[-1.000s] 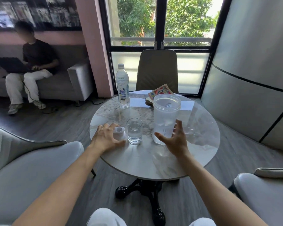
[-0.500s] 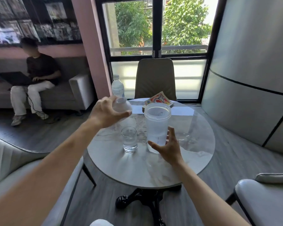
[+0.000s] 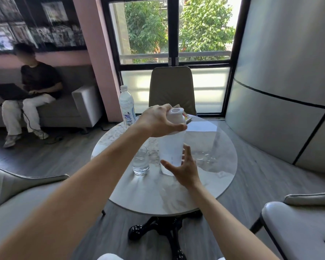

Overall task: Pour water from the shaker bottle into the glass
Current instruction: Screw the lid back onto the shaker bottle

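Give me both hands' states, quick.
Left hand: closed on the lid, at the top of the shaker.
Right hand: open, fingers spread by the shaker's base; contact cannot be told.

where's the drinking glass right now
In the head view, the glass stands upright on the round marble table, just left of the shaker bottle and partly behind the left forearm, with the plastic water bottle farther back.

water bottle (image 3: 127, 106) label print blurred, book cover (image 3: 186, 117) illegible, no readable text
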